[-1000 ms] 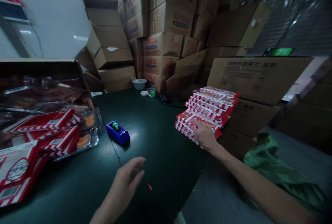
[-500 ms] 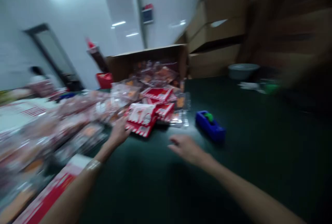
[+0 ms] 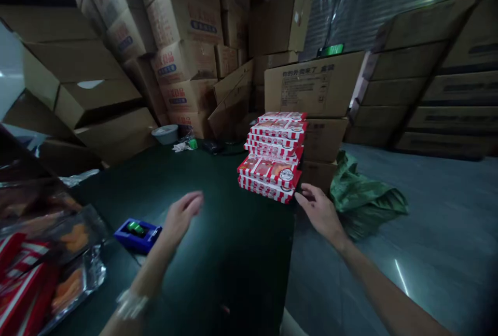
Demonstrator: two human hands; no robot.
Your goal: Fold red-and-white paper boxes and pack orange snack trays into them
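Note:
A stack of flat red-and-white striped boxes [image 3: 272, 157] stands near the right edge of the dark green table. My right hand [image 3: 321, 211] is beside the stack's front right corner, fingers and thumb apart, holding nothing; whether a fingertip touches a box I cannot tell. Over the middle of the table is my left hand [image 3: 182, 217], fingers curled together, no object showing in it. A clear band circles the left wrist. Close to that forearm lies a blue tape dispenser [image 3: 138, 235] with a green roll.
At the left lie clear food packets [image 3: 73, 237] and red-striped packages [image 3: 23, 279]. A grey bowl [image 3: 165, 134] and a green item [image 3: 193, 143] are toward the back. Cardboard cartons [image 3: 187, 61] rise behind. A green sack [image 3: 361, 196] rests on the floor at right.
The view has swung right, from the packet pile to the striped stack. My left hand has left the red-and-white package it was at; my right hand is now beside the stack.

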